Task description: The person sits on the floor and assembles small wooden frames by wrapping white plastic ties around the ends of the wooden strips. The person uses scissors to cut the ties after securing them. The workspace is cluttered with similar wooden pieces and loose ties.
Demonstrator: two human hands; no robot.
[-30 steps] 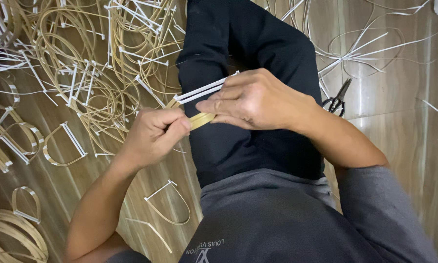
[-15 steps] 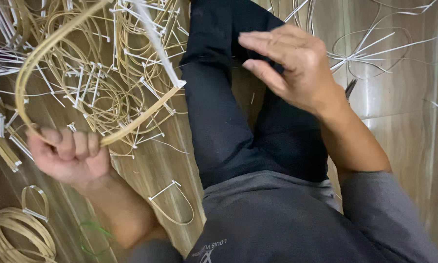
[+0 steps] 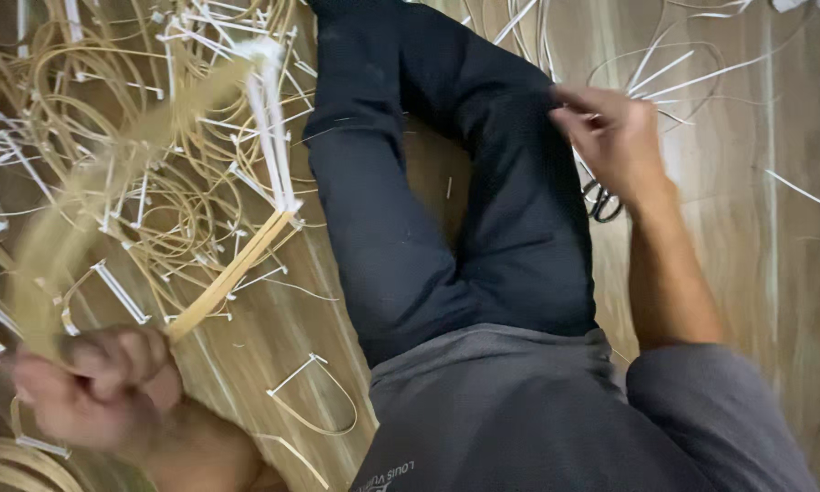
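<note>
My left hand [image 3: 95,387] is closed around a tan cane strip bent into a loop [image 3: 218,282], its ends bound with white strips; it is blurred and held low at the left over the floor. My right hand [image 3: 615,137] is out past my right knee, fingers apart and holding nothing, just above black-handled scissors [image 3: 601,200] that lie on the wooden floor. My crossed legs in dark trousers [image 3: 446,200] fill the middle of the view.
A tangled pile of cane loops and white strips [image 3: 145,137] covers the floor at the left. Finished coils [image 3: 13,465] lie at the bottom left corner. Loose white strips [image 3: 701,73] are scattered at the upper right on the wooden floor.
My hands came apart from the strip held in my lap. The left hand swung the bound loop out and down to the left; the right hand moved right toward the scissors.
</note>
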